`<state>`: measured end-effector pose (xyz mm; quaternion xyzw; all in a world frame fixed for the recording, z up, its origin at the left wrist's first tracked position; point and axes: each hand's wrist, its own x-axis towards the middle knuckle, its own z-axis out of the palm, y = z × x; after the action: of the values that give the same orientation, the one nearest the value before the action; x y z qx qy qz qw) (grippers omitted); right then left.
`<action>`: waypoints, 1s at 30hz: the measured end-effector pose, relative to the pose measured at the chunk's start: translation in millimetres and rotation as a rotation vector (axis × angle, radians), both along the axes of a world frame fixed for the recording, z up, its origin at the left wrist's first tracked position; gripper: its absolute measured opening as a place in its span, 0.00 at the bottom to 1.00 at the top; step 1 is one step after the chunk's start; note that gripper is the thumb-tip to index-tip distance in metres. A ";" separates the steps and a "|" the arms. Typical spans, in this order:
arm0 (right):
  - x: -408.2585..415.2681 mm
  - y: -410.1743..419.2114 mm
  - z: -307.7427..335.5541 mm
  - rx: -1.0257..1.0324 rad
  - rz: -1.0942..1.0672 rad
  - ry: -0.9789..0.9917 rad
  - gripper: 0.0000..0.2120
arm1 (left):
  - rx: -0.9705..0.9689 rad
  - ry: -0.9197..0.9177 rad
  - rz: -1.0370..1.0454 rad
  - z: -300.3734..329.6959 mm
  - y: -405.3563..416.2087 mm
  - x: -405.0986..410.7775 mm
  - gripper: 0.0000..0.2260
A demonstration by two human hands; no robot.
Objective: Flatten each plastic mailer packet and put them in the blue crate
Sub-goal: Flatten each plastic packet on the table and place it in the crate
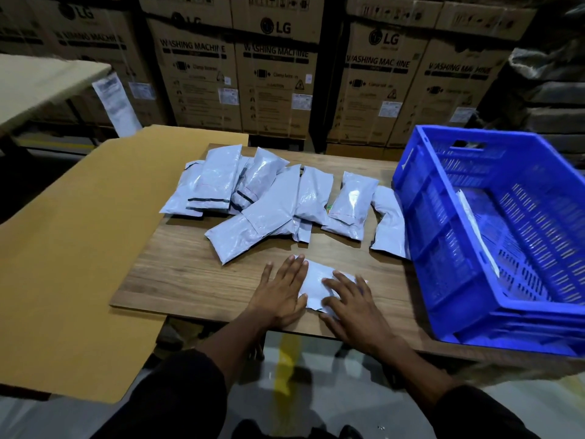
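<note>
A small grey plastic mailer packet [316,282] lies near the front edge of the wooden table [196,274]. My left hand [281,291] presses flat on its left side with straight fingers. My right hand [351,301] presses flat on its right side. Further back lies a loose pile of several grey mailer packets [269,198], some overlapping. The blue crate [468,248] stands at the table's right, tilted in view, with one flat white packet [478,229] inside along its left wall.
A large sheet of brown cardboard [79,242] overlaps the table's left side. Stacked washing machine cartons [278,74] form a wall behind. Another table [38,83] is at the far left. A yellow floor line [286,365] runs below the table's front edge.
</note>
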<state>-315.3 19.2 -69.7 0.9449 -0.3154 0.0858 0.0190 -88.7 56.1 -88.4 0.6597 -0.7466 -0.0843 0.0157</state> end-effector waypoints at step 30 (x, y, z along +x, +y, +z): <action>-17.8 -49.6 109.5 0.074 0.006 -0.050 0.21 | -0.154 0.199 0.176 15.6 -5.2 -36.4 0.34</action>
<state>-333.1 -30.4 39.8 0.9434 -0.3159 0.0980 -0.0241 -125.1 50.8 -72.9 0.7076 -0.6851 -0.0900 0.1477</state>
